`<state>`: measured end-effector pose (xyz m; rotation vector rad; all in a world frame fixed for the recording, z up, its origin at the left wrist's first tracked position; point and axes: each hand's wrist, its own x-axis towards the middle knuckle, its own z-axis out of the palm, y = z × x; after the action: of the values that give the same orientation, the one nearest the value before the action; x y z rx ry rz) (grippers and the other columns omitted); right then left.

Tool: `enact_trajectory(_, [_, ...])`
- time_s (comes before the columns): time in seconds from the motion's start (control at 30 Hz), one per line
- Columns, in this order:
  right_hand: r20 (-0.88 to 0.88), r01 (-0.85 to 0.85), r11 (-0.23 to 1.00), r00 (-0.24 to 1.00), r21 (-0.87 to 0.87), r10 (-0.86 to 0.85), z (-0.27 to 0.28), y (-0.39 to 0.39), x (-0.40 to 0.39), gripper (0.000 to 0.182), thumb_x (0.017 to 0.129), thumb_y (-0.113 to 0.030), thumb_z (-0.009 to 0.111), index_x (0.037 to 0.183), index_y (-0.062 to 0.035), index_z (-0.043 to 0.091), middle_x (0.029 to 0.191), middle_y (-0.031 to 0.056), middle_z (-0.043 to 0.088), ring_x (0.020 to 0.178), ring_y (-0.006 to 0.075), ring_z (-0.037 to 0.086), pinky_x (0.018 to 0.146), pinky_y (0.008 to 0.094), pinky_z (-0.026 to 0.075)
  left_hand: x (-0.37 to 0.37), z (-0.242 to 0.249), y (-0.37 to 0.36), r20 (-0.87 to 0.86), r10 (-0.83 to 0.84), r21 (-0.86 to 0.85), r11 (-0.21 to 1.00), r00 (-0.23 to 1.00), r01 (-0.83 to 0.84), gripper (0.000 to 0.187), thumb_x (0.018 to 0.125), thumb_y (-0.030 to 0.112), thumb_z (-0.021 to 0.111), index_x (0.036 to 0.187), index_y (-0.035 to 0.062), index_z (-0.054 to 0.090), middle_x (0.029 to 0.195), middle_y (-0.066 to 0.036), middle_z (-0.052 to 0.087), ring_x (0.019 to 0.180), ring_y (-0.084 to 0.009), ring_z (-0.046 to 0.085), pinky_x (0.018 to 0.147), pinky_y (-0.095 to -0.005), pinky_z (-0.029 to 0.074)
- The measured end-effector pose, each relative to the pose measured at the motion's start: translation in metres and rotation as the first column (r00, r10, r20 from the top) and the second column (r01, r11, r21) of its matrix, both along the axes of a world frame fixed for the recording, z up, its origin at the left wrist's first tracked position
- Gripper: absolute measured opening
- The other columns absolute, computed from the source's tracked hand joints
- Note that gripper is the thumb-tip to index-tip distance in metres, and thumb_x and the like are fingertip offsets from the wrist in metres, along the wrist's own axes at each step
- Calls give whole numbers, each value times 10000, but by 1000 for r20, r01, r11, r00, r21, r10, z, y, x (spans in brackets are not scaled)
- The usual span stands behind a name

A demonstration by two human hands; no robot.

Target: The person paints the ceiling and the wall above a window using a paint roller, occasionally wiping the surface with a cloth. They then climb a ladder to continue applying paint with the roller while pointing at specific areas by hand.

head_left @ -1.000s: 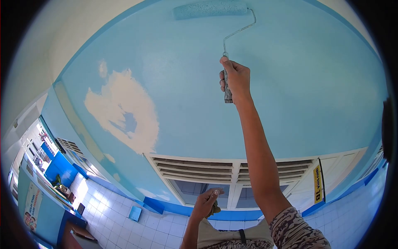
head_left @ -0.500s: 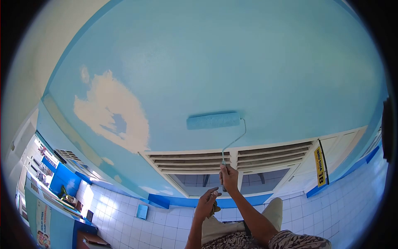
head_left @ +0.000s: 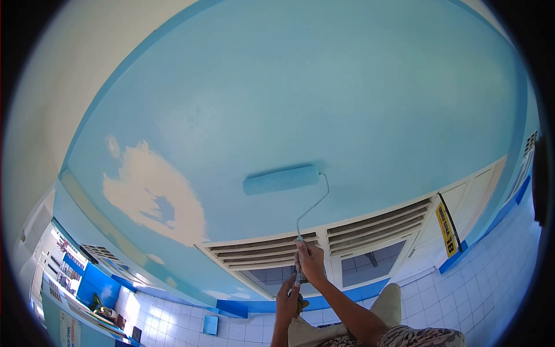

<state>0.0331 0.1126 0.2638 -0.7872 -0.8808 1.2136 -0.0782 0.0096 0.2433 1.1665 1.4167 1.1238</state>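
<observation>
Right hand wrapped around the grip of a paint roller with a light-blue fuzzy sleeve and bent wire frame. Sleeve lies flat against the light-blue painted wall, just above the white louvred vent panel; wire runs from the sleeve's right end down to the grip.

Left hand sits just below the right one, fingers curled, touching the bottom end of the roller grip; it looks to hold a small dark wad as well, can't tell what it is.

Unpainted cream patch with ragged edges on the wall, left of the roller and well apart from it, with a small blue spot inside. Yellow narrow sign with black lettering hangs at right beside the vents. White tiled surface with darker blue trim band below the window frames. Camouflage-patterned sleeve at the bottom edge.
</observation>
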Motion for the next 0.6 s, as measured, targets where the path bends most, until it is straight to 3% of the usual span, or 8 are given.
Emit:
enact_trajectory(0.17, [-62, -41, 992, 997, 118, 48, 143, 32, 15, 414, 1017, -360, 599, 1177, 16, 668, 607, 24, 541, 447, 86, 494, 395, 254, 396, 16, 42, -2, 53, -91, 39, 995, 994, 89, 423, 1049, 245, 523, 1398, 6, 531, 1107, -114, 713, 692, -54, 515, 602, -224, 473])
enact_trajectory(0.4, [1, -5, 939, 1000, 344, 5, 314, 72, 59, 442, 999, -406, 612, 1080, 26, 656, 600, 35, 536, 439, 96, 482, 390, 265, 394, 31, 50, 9, 42, -174, 132, 977, 984, 167, 428, 1062, 240, 485, 1435, 30, 504, 1131, -115, 719, 579, -2, 395, 512, -200, 398])
enact_trajectory(0.5, [35, 24, 921, 999, 390, -41, 350, 87, 79, 438, 997, -408, 612, 1074, 21, 655, 600, 38, 536, 439, 97, 479, 395, 272, 396, 44, 69, 12, 43, -216, 127, 970, 975, 209, 435, 1065, 233, 475, 1456, 44, 484, 1130, -110, 720, 567, 1, 360, 505, -204, 379])
enact_trajectory(0.6, [54, 47, 914, 996, 404, -75, 341, 87, 89, 443, 991, -421, 616, 1072, 12, 661, 596, 34, 534, 437, 95, 474, 397, 272, 396, 51, 76, 16, -8, -260, 178, 950, 965, 258, 441, 1065, 232, 473, 1470, 54, 470, 1130, -111, 719, 571, 0, 368, 503, -205, 377])
